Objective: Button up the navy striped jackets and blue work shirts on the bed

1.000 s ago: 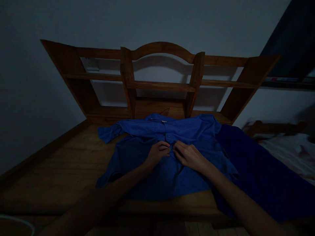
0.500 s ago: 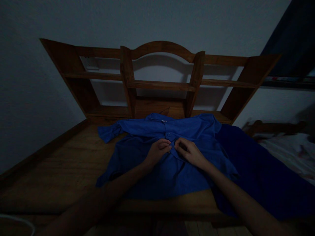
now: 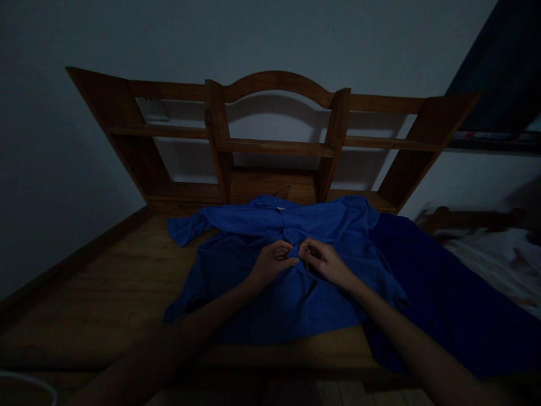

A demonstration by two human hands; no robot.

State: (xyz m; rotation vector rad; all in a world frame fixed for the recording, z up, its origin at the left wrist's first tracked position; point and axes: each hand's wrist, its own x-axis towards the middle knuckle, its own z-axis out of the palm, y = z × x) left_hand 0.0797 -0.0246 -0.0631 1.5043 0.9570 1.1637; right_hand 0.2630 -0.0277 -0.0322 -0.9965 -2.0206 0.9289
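Observation:
A blue long-sleeved shirt (image 3: 253, 304) lies spread on the wooden desk, its collar towards the shelf. On its front strip a button (image 3: 289, 232) shows just above my hands. My left hand (image 3: 274, 260) pinches the strip of the shirt front from the left, thumb and fingertips meeting at the cloth. From the right, my right hand (image 3: 322, 260) grips the same strip between curled fingers and thumb. The fold of cloth between the two hands is slightly raised. Whether a button sits under my fingertips is too dark to make out.
Behind the shirt, a wooden shelf unit (image 3: 276, 148) stands on the desk (image 3: 105, 293) against the wall. A dark blue cloth (image 3: 448, 304) hangs over the desk's right side. Further right lies pale bedding (image 3: 499, 262) by a wooden headboard. A white cable (image 3: 31, 379) curves at bottom left.
My left thumb has shifted slightly right and down along the strip, and the cloth between my fingertips has lifted and folded. My right hand keeps nearly the same place.

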